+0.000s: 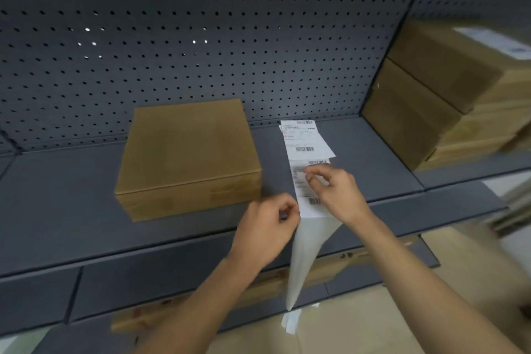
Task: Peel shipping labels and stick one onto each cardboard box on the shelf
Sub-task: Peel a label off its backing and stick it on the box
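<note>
Plain cardboard box (186, 158) sat centre-left on the grey shelf (57, 195), with open shelf on both sides. Left hand (267, 227), fingers curled, pinched the label strip (307, 149) at its left edge by the shelf lip (barcodes visible, text unreadable). Right hand (336, 195) pinched the strip's middle. Stacked boxes (445, 95) stood upper right.

The cardboard box (186, 152) is plain tan-brown, as are the stacked boxes (431, 100), one bearing a white patch. The shelf (57, 195) is dark slate grey. The back panel (201, 37) matches it, dotted with even rows of small holes. The label strip (304, 141) is white with black barcodes and print, the backing paper (307, 253) plain white.
</note>
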The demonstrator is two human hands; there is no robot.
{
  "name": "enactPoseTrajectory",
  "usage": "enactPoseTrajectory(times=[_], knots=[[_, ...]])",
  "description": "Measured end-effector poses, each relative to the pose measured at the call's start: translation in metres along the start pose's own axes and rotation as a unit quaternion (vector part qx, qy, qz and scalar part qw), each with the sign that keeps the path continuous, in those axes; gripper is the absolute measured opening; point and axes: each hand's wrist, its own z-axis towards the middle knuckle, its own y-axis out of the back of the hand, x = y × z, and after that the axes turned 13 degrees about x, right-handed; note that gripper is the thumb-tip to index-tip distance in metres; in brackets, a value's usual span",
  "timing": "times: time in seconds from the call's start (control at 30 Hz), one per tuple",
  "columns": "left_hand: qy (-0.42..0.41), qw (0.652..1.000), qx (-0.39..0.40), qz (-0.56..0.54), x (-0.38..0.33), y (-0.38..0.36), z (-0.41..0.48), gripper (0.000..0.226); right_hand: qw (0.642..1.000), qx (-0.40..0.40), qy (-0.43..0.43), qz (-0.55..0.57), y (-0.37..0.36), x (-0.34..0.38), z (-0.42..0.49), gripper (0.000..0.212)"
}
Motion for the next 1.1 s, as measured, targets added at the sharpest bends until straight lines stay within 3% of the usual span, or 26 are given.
enactPoseTrajectory(times=[0.17, 0.3, 0.47, 0.67, 1.1], knots=[[0.096, 0.992, 0.083, 0.018, 0.020, -0.047, -0.006, 0.036, 0.997, 0.045, -0.007, -0.064, 0.001, -0.020, -0.023, 0.026], [0.139, 0.982, 0.118, 0.039, 0.025, -0.066, -0.004, 0.041, 0.994, 0.058, 0.002, -0.096, -0.003, -0.034, -0.038, 0.027], [0.134, 0.981, 0.106, -0.091, 0.030, -0.080, -0.002, 0.051, 0.989, 0.061, 0.004, -0.133, -0.003, -0.048, -0.051, 0.029], [0.083, 0.980, 0.033, -0.180, 0.032, -0.094, 0.003, 0.011, 0.991, 0.051, 0.024, -0.121, 0.001, -0.057, -0.058, 0.029], [0.022, 0.954, -0.025, -0.298, 0.008, -0.087, 0.016, 0.008, 0.982, 0.068, 0.133, -0.112, 0.017, -0.049, -0.066, 0.024]])
